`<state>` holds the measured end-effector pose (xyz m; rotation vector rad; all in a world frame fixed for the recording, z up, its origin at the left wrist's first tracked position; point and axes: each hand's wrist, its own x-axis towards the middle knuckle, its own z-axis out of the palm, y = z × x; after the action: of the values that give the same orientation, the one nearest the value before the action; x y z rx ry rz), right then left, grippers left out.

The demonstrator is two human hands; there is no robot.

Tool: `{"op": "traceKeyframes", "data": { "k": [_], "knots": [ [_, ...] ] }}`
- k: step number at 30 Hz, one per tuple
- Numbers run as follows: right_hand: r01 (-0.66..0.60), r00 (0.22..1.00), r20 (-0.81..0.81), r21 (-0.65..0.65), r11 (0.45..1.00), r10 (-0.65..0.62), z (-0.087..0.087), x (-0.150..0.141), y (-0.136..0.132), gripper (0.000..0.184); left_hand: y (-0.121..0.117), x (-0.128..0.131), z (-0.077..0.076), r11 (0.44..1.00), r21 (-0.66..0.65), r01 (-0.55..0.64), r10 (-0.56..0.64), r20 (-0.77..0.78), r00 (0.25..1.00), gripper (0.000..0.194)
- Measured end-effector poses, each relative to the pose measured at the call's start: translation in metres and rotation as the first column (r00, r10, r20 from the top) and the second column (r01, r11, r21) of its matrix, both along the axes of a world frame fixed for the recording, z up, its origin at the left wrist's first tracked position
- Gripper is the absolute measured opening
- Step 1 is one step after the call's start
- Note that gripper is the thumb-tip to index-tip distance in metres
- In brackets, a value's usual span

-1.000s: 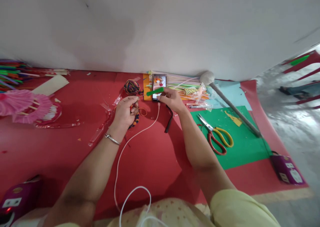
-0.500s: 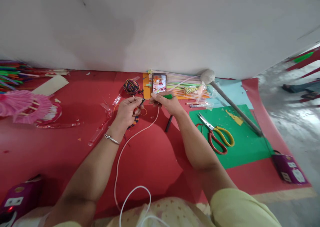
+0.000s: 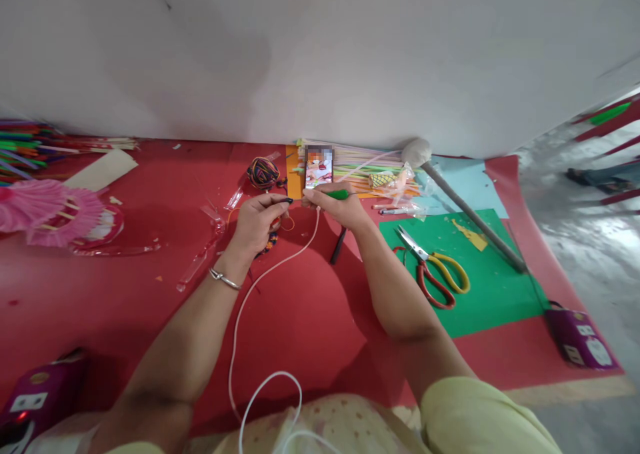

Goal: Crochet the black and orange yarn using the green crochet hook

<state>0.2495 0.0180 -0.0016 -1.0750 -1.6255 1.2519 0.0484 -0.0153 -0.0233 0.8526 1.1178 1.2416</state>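
My left hand [image 3: 256, 222] is closed, pinching the dark end of a multicoloured yarn strip [image 3: 271, 242] between thumb and fingers. The strip hangs below the fingers and is partly hidden by them. In my right hand [image 3: 340, 204], also closed, is a green-handled crochet hook [image 3: 336, 194]; its working tip is hidden or too small to see. The two hands face each other with a small gap between the fingertips. A ball of multicoloured yarn [image 3: 263, 173] lies just beyond my left hand. Directly behind my right fingers, a phone [image 3: 319, 167] shows a picture.
A white cable [image 3: 260, 277] curves across the red table cover [image 3: 300, 321]. Scissors [image 3: 433, 267] lie on a green sheet [image 3: 480, 314] at the right, near a grey-wrapped stick [image 3: 467, 217]. Pink pleated paper [image 3: 55, 214] is at the left. Purple power boxes [image 3: 580, 337] sit at both sides.
Both hands stay almost in place, still holding the yarn strip and the hook. My left fingers have shifted slightly, and the dark end shows more plainly at their tips.
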Motion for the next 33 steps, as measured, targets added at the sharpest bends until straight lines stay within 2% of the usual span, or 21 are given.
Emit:
{"op": "traceKeyframes", "data": {
  "k": [4, 8, 13, 18, 22, 28, 33],
  "knots": [
    [-0.006, 0.99, 0.137, 0.185, 0.983, -0.02, 0.001, -0.001, -0.002, 0.049, 0.001, 0.0, -0.01, 0.988, 0.126, -0.09, 0.114, -0.199, 0.973, 0.018],
    [-0.048, 0.967, 0.245, 0.423, 0.905, -0.064, -0.005, -0.006, -0.003, 0.048, 0.001, 0.0, -0.012, 0.973, 0.192, -0.125, 0.179, -0.3, 0.937, 0.02],
    [-0.128, 0.924, 0.357, 0.628, 0.768, -0.137, -0.019, -0.014, -0.005, 0.035, 0.002, 0.0, -0.008, 0.985, 0.061, -0.159, 0.167, -0.145, 0.975, 0.018],
    [-0.134, 0.918, 0.351, 0.715, 0.687, -0.186, -0.026, -0.016, -0.007, 0.03, 0.002, 0.001, -0.008, 0.989, 0.055, -0.139, 0.141, -0.038, 0.989, 0.018],
    [-0.11, 0.923, 0.328, 0.729, 0.676, -0.203, -0.029, -0.016, -0.006, 0.029, 0.001, 0.001, -0.006, 0.991, 0.028, -0.133, 0.133, -0.006, 0.991, 0.022],
    [-0.089, 0.931, 0.313, 0.692, 0.716, -0.186, -0.032, -0.017, -0.005, 0.03, 0.001, 0.0, -0.004, 0.994, -0.012, -0.111, 0.111, 0.011, 0.994, 0.023],
    [-0.051, 0.955, 0.251, 0.667, 0.743, -0.16, -0.024, -0.019, -0.008, 0.031, 0.002, -0.003, -0.004, 0.995, 0.045, -0.087, 0.09, -0.066, 0.994, 0.02]
  ]
}}
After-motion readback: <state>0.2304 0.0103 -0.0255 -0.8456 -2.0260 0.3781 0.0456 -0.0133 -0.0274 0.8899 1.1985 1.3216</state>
